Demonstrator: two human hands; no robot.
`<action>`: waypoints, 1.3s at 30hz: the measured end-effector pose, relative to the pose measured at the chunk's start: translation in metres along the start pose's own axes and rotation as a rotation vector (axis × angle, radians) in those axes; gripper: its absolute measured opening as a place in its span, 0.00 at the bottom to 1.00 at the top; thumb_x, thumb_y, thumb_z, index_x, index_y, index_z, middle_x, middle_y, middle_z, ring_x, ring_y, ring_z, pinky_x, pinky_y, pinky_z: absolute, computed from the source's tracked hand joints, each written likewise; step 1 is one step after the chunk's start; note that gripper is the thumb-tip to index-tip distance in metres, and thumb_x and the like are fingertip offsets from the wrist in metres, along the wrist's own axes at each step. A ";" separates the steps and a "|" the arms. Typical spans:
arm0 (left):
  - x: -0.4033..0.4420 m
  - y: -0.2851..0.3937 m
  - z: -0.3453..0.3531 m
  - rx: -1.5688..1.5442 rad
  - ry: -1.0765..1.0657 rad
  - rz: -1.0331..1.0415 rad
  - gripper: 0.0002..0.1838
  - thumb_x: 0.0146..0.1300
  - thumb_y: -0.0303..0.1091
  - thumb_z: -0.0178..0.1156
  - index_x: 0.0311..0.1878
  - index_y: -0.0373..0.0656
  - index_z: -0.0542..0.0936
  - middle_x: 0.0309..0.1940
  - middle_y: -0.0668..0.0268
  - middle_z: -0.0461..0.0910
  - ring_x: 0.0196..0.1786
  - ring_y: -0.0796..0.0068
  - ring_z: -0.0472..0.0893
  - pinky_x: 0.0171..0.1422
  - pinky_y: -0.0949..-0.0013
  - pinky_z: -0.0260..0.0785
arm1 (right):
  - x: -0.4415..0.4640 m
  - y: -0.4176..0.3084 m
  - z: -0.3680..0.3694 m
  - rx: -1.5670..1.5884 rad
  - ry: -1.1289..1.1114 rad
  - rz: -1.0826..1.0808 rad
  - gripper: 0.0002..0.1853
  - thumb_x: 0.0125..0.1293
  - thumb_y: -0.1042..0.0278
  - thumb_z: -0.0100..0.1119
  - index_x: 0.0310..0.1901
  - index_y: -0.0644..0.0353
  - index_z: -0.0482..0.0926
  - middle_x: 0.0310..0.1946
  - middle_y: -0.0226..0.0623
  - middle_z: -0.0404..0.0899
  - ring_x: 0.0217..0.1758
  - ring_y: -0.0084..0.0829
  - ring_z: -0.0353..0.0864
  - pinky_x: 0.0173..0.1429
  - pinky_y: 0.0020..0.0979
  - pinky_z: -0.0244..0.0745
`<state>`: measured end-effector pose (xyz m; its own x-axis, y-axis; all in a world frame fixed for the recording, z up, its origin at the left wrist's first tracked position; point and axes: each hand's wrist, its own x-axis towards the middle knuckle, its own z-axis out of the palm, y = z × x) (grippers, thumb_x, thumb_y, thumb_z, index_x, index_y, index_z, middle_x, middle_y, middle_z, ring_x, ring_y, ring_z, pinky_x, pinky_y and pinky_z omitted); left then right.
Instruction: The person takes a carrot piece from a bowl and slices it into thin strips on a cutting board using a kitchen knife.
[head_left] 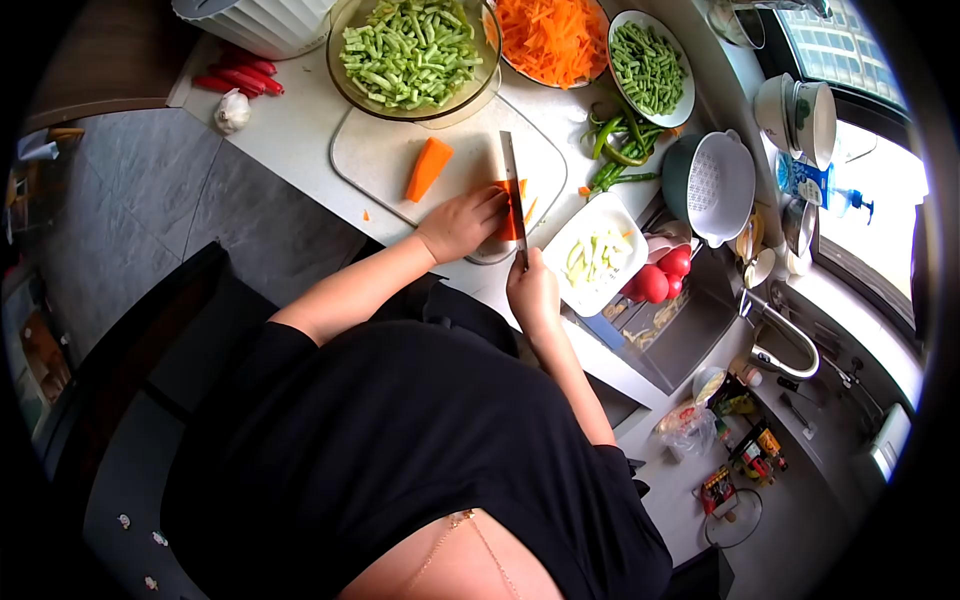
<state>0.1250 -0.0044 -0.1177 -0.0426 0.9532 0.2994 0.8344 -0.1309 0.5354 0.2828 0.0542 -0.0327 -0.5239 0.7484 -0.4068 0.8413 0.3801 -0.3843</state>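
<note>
My right hand (pixel 533 290) is closed round the handle of a kitchen knife (pixel 513 178). Its blade points away from me, at a carrot piece (pixel 505 228) on the white cutting board (pixel 380 140). My left hand (pixel 466 222) lies over that carrot from the left, fingers bent and pressing it beside the blade. A few thin carrot slices lie right of the knife. Another thick carrot piece (pixel 428 169) rests on the board, apart from my left hand. Just right of my right hand stands a white dish (pixel 553 262) with pale green slices.
Behind the board stand a glass bowl of cut green beans (pixel 412 55), shredded carrot (pixel 553 38) and a plate of chopped beans (pixel 648 68). Green peppers (pixel 625 145), a colander (pixel 722 185) and tomatoes (pixel 655 283) are right, near the sink (pixel 690 330). Garlic (pixel 232 112) lies left by red chillies (pixel 240 75).
</note>
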 end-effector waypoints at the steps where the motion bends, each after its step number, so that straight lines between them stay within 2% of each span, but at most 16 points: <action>1: 0.001 0.000 0.000 -0.014 0.002 -0.003 0.22 0.59 0.31 0.52 0.58 0.40 0.74 0.60 0.60 0.71 0.63 0.60 0.71 0.61 0.63 0.71 | 0.002 -0.002 0.002 -0.025 -0.002 0.008 0.09 0.68 0.67 0.50 0.34 0.64 0.71 0.20 0.57 0.77 0.25 0.58 0.78 0.31 0.53 0.73; 6: 0.004 0.001 -0.005 -0.044 0.004 -0.019 0.22 0.60 0.31 0.52 0.59 0.41 0.73 0.61 0.59 0.70 0.63 0.59 0.70 0.62 0.63 0.70 | 0.032 -0.013 0.006 -0.032 0.035 -0.001 0.09 0.66 0.67 0.51 0.34 0.65 0.71 0.21 0.57 0.78 0.27 0.57 0.79 0.33 0.53 0.74; 11: 0.000 -0.002 -0.001 0.039 0.013 0.002 0.20 0.61 0.31 0.51 0.57 0.41 0.74 0.59 0.59 0.71 0.63 0.59 0.71 0.62 0.63 0.70 | 0.017 -0.005 -0.015 0.181 0.066 -0.027 0.11 0.67 0.67 0.52 0.31 0.67 0.73 0.22 0.61 0.76 0.27 0.60 0.77 0.33 0.52 0.72; 14: -0.005 0.001 0.005 0.047 -0.038 -0.025 0.18 0.60 0.31 0.50 0.54 0.41 0.75 0.56 0.59 0.73 0.62 0.59 0.72 0.62 0.62 0.70 | -0.001 -0.009 -0.023 0.111 0.051 -0.034 0.11 0.68 0.67 0.51 0.31 0.66 0.72 0.21 0.60 0.76 0.27 0.60 0.77 0.33 0.53 0.72; 22: 0.002 0.001 -0.003 -0.019 -0.011 -0.013 0.22 0.60 0.31 0.51 0.59 0.40 0.73 0.60 0.58 0.70 0.65 0.60 0.68 0.63 0.63 0.69 | 0.004 0.000 -0.006 0.025 -0.047 0.021 0.09 0.67 0.68 0.51 0.32 0.66 0.71 0.20 0.60 0.76 0.26 0.60 0.77 0.32 0.54 0.72; 29: 0.004 0.002 -0.004 -0.040 -0.021 -0.026 0.23 0.61 0.32 0.52 0.61 0.42 0.71 0.61 0.57 0.69 0.64 0.57 0.70 0.63 0.62 0.69 | 0.031 -0.010 0.001 0.039 0.043 -0.022 0.10 0.65 0.67 0.51 0.33 0.66 0.72 0.21 0.59 0.77 0.27 0.58 0.78 0.33 0.53 0.73; 34: -0.007 -0.001 0.003 0.026 -0.010 -0.035 0.20 0.61 0.31 0.52 0.57 0.40 0.74 0.58 0.57 0.72 0.62 0.56 0.71 0.62 0.61 0.70 | 0.009 -0.004 -0.013 0.194 0.106 -0.046 0.12 0.67 0.66 0.51 0.30 0.66 0.72 0.21 0.61 0.76 0.27 0.61 0.77 0.34 0.53 0.72; 36: -0.009 0.000 0.009 -0.014 0.000 -0.063 0.17 0.61 0.30 0.51 0.53 0.39 0.76 0.56 0.57 0.73 0.61 0.56 0.71 0.61 0.60 0.71 | -0.003 -0.006 -0.019 0.111 0.051 -0.011 0.12 0.67 0.66 0.52 0.30 0.66 0.72 0.21 0.61 0.76 0.27 0.61 0.77 0.34 0.53 0.72; 39: -0.006 -0.002 0.005 0.008 0.005 -0.021 0.18 0.61 0.31 0.51 0.54 0.39 0.75 0.56 0.56 0.72 0.62 0.56 0.71 0.61 0.60 0.71 | -0.006 -0.004 -0.015 0.060 0.020 -0.004 0.12 0.68 0.66 0.51 0.30 0.66 0.72 0.21 0.61 0.76 0.27 0.61 0.77 0.34 0.53 0.72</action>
<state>0.1269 -0.0087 -0.1246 -0.0624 0.9544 0.2920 0.8376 -0.1090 0.5353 0.2850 0.0564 -0.0162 -0.5240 0.7577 -0.3891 0.8296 0.3504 -0.4348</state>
